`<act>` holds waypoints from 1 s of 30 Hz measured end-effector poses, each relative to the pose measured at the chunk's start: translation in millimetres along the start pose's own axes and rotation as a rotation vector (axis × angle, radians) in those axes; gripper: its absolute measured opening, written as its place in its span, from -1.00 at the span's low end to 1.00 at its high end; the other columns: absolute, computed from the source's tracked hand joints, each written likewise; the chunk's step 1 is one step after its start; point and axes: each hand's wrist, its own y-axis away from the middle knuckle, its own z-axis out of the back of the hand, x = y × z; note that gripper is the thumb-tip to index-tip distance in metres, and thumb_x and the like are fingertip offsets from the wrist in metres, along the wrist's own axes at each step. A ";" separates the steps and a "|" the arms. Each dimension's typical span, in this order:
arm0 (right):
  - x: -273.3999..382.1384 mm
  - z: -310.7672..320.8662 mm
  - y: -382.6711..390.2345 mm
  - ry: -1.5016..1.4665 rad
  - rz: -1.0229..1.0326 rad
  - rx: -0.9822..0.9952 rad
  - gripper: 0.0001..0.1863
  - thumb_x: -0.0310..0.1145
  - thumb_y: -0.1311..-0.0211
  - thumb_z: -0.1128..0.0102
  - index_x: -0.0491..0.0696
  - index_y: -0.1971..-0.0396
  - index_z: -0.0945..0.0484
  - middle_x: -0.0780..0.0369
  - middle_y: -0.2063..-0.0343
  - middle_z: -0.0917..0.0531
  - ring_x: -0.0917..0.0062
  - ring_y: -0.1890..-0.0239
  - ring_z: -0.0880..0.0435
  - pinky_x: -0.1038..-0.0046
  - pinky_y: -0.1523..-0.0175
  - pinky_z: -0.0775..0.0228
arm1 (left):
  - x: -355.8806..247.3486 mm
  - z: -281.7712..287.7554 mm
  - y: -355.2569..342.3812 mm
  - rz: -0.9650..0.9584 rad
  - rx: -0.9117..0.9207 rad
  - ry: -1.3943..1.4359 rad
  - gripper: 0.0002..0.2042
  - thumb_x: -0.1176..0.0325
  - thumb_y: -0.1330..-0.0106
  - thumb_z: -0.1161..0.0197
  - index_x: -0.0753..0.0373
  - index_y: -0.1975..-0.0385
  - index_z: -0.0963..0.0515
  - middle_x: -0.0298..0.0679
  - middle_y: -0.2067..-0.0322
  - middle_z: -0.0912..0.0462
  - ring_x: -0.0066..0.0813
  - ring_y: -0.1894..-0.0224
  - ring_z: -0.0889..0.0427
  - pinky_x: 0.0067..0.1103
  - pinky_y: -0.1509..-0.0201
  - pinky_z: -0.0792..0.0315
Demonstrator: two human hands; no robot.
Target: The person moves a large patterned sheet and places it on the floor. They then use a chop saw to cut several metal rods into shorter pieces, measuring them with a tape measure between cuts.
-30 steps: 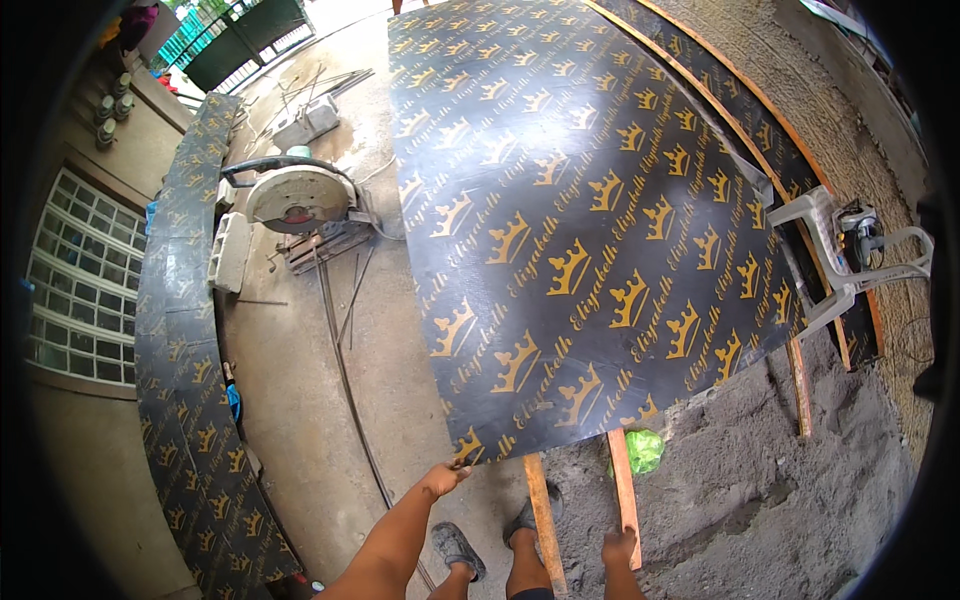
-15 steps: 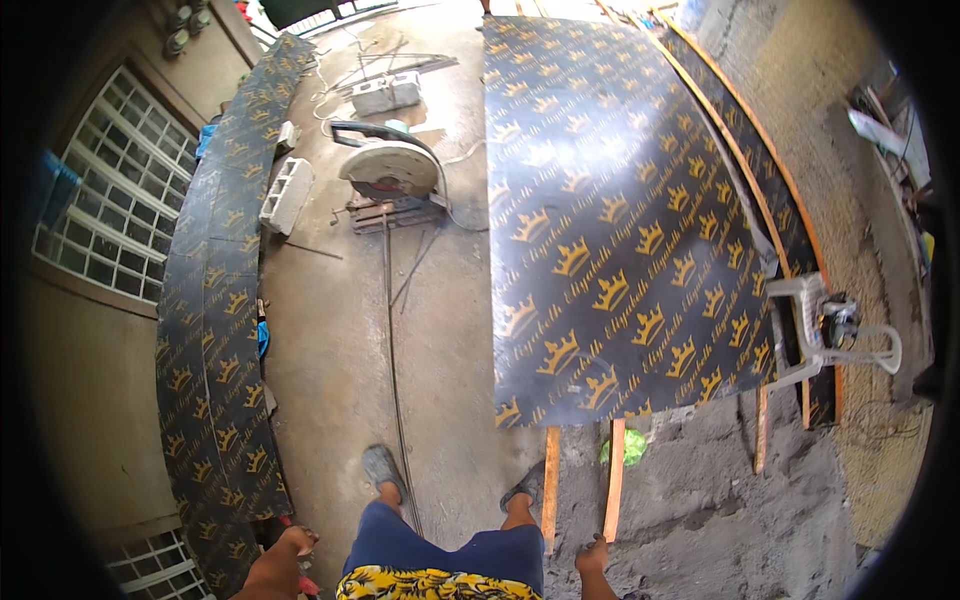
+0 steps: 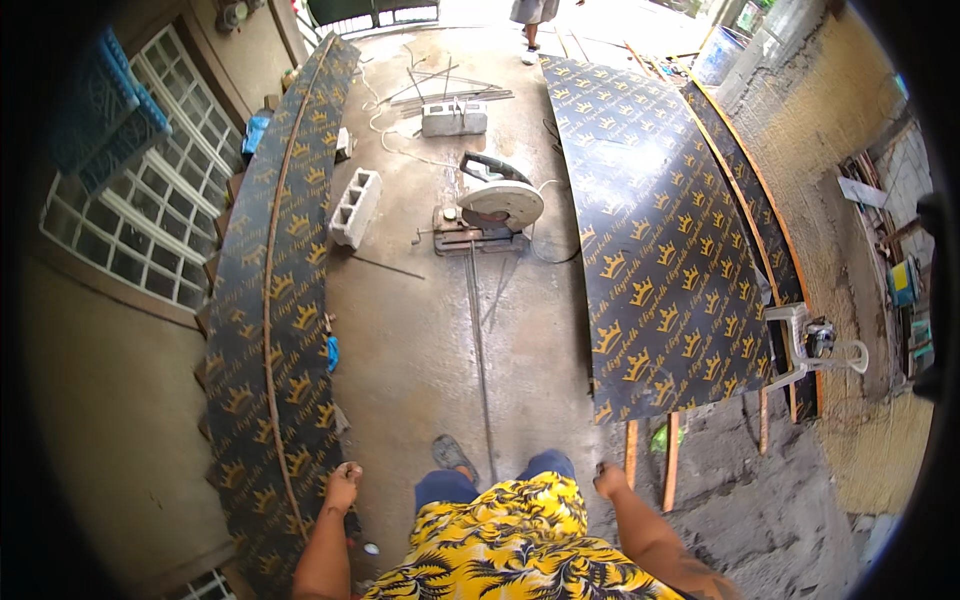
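Observation:
My left hand [image 3: 343, 485] hangs beside the long left panel [image 3: 240, 400], its fingers curled with nothing visible in them. Near the front left corner of the wide right panel [image 3: 660, 260] is my right hand [image 3: 608, 480], fingers closed; a dark patch shows at them, too small to name. Both panels are black with gold crowns. A thin brown strip or edge [image 3: 270, 290] runs lengthwise along the left panel. Ahead on the concrete floor stands a cut-off saw [image 3: 500, 205] with a round pale guard. A long thin metal bar [image 3: 480, 370] reaches from it toward my feet.
Hollow concrete blocks [image 3: 355, 208] stand beside the left panel and beyond the saw [image 3: 455, 118]. A power cord [image 3: 400, 142] trails over the floor. Wooden strips [image 3: 672, 460] jut from under the right panel. A white plastic chair [image 3: 795, 335] adjoins it. Another person [image 3: 533, 20] is at the far end.
The view has shifted, so the saw and right panel appear farther right. Both my hands sit higher in view, and more of my patterned shirt shows. The other person is now more visible.

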 end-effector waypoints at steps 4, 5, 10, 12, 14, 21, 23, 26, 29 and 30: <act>119.8 7.3 -12.6 -0.147 0.017 0.022 -0.49 -0.30 -0.10 -0.20 -0.05 -0.11 -0.61 -0.02 -0.01 -0.72 0.10 -0.13 -0.67 0.26 -0.23 -0.50 | -33.5 71.7 -65.6 -0.210 -0.041 -0.227 -0.74 0.27 -0.45 -0.22 0.29 0.02 -0.61 -0.18 0.24 -0.71 -0.34 0.19 -0.67 -0.44 0.04 -0.49; 128.9 2.7 -17.1 -0.126 0.023 0.036 -0.48 -0.30 -0.09 -0.20 -0.05 -0.12 -0.61 -0.02 -0.01 -0.72 0.11 -0.13 -0.67 0.27 -0.23 -0.50 | -55.4 78.7 -77.2 -0.243 -0.039 -0.297 -0.71 0.25 -0.44 -0.23 0.29 -0.02 -0.62 -0.13 0.18 -0.74 -0.26 0.13 -0.70 -0.41 -0.01 -0.51; 173.3 -51.1 -64.9 0.069 0.076 0.177 -0.55 -0.26 -0.09 -0.14 -0.02 -0.01 -0.69 0.03 0.03 -0.75 0.14 -0.06 -0.71 0.25 -0.18 -0.54 | -206.1 119.2 -71.3 -0.341 0.053 -0.584 -0.55 0.17 -0.45 -0.25 0.30 -0.22 -0.55 0.00 -0.12 -0.68 -0.06 -0.17 -0.66 -0.32 -0.22 -0.49; 168.7 -70.0 -121.9 0.203 0.104 0.339 -0.56 -0.23 -0.06 -0.11 -0.02 0.07 -0.74 0.04 0.02 -0.75 0.14 -0.05 -0.71 0.24 -0.16 -0.55 | -230.2 132.0 -104.0 -0.343 0.068 -0.587 -0.54 0.17 -0.46 -0.25 0.29 -0.25 -0.52 0.03 -0.16 -0.65 -0.07 -0.20 -0.64 -0.29 -0.23 -0.49; 163.8 -52.5 -183.4 0.491 0.268 0.421 -0.60 -0.21 -0.02 -0.10 -0.03 0.21 -0.79 0.03 0.08 -0.76 0.14 0.01 -0.74 0.21 -0.11 -0.58 | -260.1 138.4 -136.6 -0.368 0.099 -0.502 -0.55 0.18 -0.47 -0.24 0.27 -0.26 -0.52 0.02 -0.18 -0.64 -0.06 -0.21 -0.63 -0.28 -0.23 -0.50; 551.2 97.8 -235.2 -0.386 0.363 -0.142 -0.57 -0.53 -0.13 -0.07 -0.11 -0.04 -0.62 -0.08 0.06 -0.72 0.07 -0.02 -0.70 0.21 -0.12 -0.54 | -208.4 339.2 -224.3 0.051 -0.185 -0.493 -0.68 0.22 -0.50 -0.18 0.30 -0.06 -0.65 -0.01 -0.04 -0.70 -0.04 -0.07 -0.68 -0.21 -0.09 -0.54; 585.2 143.3 -247.6 -0.409 0.350 -0.140 -0.55 -0.57 -0.13 -0.04 -0.08 -0.06 -0.61 -0.04 0.10 -0.73 0.12 0.05 -0.71 0.25 -0.06 -0.54 | -237.9 314.6 -247.8 0.040 -0.127 -0.542 -0.71 0.22 -0.50 -0.18 0.31 0.04 -0.69 -0.02 0.03 -0.72 -0.07 -0.01 -0.68 -0.25 -0.04 -0.54; 622.1 169.3 -259.0 -0.566 0.427 -0.215 -0.58 -0.54 -0.17 -0.08 -0.06 -0.06 -0.62 -0.01 0.16 -0.74 0.19 0.13 -0.72 0.28 0.00 -0.54 | -272.9 317.2 -290.8 0.003 -0.006 -0.719 -0.73 0.22 -0.49 -0.20 0.31 0.14 -0.71 -0.08 0.25 -0.73 -0.21 0.24 -0.65 -0.32 0.12 -0.50; 642.5 166.1 -256.0 -0.505 0.173 -0.239 -0.57 -0.45 -0.17 -0.08 -0.03 -0.07 -0.63 -0.05 0.02 -0.71 0.07 -0.10 -0.68 0.15 -0.18 -0.51 | -336.5 346.2 -367.9 -0.344 0.268 -0.893 -0.62 0.12 -0.49 -0.18 0.38 0.06 -0.65 -0.01 0.44 -0.66 -0.13 0.44 -0.58 -0.22 0.29 -0.46; 647.8 162.2 -248.2 -0.473 0.047 -0.202 -0.58 -0.39 -0.17 -0.11 -0.02 -0.06 -0.63 -0.06 0.01 -0.71 0.07 -0.10 -0.67 0.14 -0.19 -0.51 | -371.5 350.4 -401.8 -0.332 0.281 -0.971 -0.62 0.10 -0.45 -0.24 0.35 0.07 -0.66 0.02 0.37 -0.71 -0.08 0.37 -0.66 -0.23 0.21 -0.52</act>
